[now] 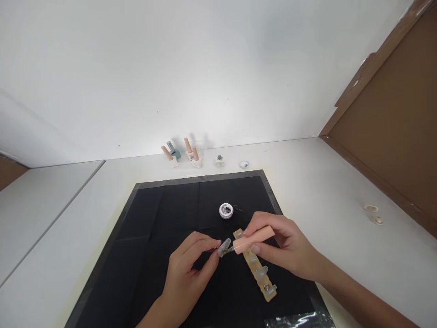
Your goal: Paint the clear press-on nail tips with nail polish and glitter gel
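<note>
Between thumb and forefinger, my left hand (193, 269) pinches a clear false nail (224, 247) by one end. My right hand (283, 246) grips the peach cap of a nail polish brush (254, 239), and the brush tip meets the face of the nail or lies just at it. Under the right hand runs a tan scalloped holder strip (257, 271) bearing several clear false nails (261, 272); its upper end is partly covered by the fingers. Beyond the hands sits a small round pot (226, 210) with silvery flakes in it.
A black mat (174, 214) covers the middle of the white table (307, 173). Several polish bottles (196, 159), a small square jar (220, 160) and a white lid (244, 164) stand by the back wall. Two small round objects (371, 208) lie right. A clear plastic packet (300, 320) is at front.
</note>
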`<state>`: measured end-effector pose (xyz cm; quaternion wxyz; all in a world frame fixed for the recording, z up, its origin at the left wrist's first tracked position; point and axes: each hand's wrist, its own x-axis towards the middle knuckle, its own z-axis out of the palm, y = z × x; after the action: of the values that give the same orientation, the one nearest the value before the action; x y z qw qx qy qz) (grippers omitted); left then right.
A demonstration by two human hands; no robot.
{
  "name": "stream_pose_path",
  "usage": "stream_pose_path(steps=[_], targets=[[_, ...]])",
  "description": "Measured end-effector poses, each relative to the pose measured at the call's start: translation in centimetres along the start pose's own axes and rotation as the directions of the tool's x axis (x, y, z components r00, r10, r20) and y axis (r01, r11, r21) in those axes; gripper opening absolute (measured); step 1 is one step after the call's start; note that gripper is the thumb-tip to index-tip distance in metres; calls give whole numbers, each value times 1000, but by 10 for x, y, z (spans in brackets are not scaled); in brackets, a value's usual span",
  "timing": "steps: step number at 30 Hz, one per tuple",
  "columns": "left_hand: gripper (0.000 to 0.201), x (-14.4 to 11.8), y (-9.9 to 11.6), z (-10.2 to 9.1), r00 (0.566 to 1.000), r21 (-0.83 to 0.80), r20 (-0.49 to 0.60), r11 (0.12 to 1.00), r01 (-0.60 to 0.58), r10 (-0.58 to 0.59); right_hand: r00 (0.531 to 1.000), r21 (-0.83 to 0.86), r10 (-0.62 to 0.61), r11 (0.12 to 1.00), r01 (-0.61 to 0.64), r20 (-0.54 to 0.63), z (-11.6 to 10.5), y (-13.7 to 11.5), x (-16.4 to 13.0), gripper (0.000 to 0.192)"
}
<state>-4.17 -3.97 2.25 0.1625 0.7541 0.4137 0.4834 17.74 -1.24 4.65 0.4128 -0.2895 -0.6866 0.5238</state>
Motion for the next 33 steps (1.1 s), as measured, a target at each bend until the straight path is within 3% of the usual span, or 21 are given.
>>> stream_pose_path(steps=[19, 23, 26, 33], targets=[[17, -4, -3, 2, 1000, -6, 28, 1000, 0, 0, 990, -204, -129, 972, 114, -62, 0, 3, 3, 21], [15, -4, -3, 0, 1000, 13, 22, 1000, -15, 15, 993, -122, -87, 990, 77, -81, 0, 2, 1, 15], [16, -3, -4, 1, 999, 23, 9, 998, -53, 53, 998, -79, -62, 995, 59, -30, -1, 2, 0, 11], [21, -2, -3, 6, 992, 56, 22, 991, -125, 124, 999, -111, -31, 993, 34, 28, -1, 4, -1, 13]])
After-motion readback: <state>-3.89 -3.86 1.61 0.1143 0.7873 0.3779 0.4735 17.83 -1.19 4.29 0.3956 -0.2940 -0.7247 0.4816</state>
